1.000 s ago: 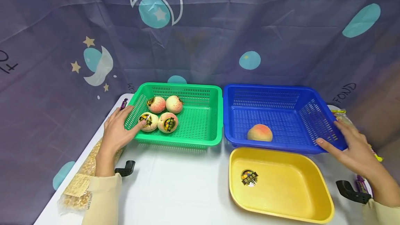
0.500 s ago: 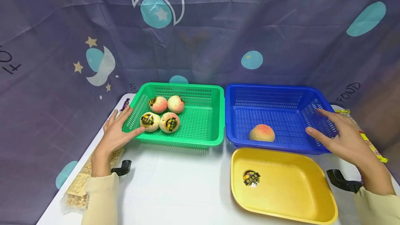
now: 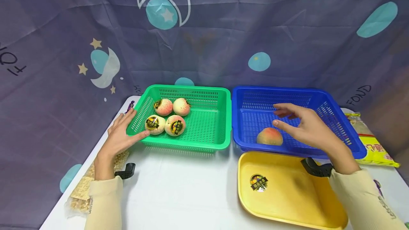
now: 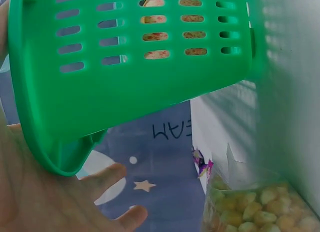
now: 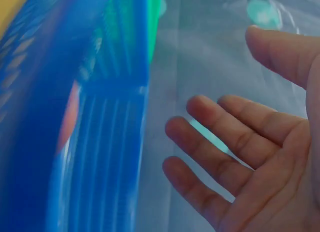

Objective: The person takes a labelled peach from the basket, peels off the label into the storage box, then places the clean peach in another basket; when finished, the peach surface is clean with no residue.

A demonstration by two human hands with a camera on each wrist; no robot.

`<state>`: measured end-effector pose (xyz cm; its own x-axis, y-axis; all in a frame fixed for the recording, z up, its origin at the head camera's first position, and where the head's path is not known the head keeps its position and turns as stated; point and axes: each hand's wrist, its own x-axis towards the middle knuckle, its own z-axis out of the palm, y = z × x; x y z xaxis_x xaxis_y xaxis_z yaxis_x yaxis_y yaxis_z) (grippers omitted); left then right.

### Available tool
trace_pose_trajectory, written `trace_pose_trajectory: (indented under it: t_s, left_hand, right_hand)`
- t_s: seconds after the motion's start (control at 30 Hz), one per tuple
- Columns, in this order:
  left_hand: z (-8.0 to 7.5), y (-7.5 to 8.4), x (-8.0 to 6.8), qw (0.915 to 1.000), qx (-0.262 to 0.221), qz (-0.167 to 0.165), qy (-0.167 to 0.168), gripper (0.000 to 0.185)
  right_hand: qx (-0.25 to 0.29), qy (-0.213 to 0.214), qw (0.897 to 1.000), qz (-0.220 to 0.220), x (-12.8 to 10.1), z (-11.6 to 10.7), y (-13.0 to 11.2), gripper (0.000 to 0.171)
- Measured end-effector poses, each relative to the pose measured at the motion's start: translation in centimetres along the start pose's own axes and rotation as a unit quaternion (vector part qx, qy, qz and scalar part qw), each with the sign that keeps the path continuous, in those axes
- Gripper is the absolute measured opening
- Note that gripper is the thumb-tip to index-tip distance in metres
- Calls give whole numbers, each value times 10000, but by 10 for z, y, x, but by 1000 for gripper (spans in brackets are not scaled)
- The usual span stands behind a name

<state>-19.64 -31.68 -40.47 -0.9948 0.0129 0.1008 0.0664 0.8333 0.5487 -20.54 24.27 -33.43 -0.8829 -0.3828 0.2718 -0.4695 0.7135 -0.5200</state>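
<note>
My left hand (image 3: 117, 137) rests at the left rim of the green basket (image 3: 225, 116), its fingers fairly straight and its thumb over the near left corner. In the left wrist view the fingers (image 4: 107, 179) reach past the basket's corner. Several pale pink peaches, one of them a stickered peach (image 3: 175, 125), sit in the basket's left half. Over the blue basket (image 3: 322, 104) my right hand (image 3: 308, 125) hovers with thumb and fingers apart, holding nothing. A single peach (image 3: 269, 137) lies near the blue basket's front wall, just left of the right thumb.
A yellow tub (image 3: 287, 194) with a round sticker inside stands in front of the blue basket. A yellow snack bag (image 3: 374, 144) lies right of it. At left lies a clear bag of kernels (image 3: 81, 191). A patterned curtain (image 3: 211, 38) hangs behind.
My right hand has left the blue basket's right rim and moved left over the basket, towards the single peach. The left hand stays at the green basket's rim.
</note>
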Motion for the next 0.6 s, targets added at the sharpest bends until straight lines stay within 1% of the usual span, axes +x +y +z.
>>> trace_pose_trajectory:
  t_s: [0.13,0.3,0.43,0.53,0.6]
  left_hand:
    - [0,0,1,10000,12,-3,-29,104]
    - [0,-1,1,10000,-20,-2,-48,105]
    - [-1,-1,0,10000,-24,3,-71,105]
    - [-1,-1,0,10000,-29,9,-80,105]
    - [-1,-1,0,10000,-43,8,-86,105]
  right_hand:
    - [203,-295,9990,-267,28,12,-19,42]
    - [566,-683,9949,-487,63,34,-39,41]
    - [928,-1096,9877,-617,89,54,-55,42]
    - [1174,-1321,9816,-720,110,70,-68,40]
    - [1246,-1427,9786,-807,125,81,-76,39]
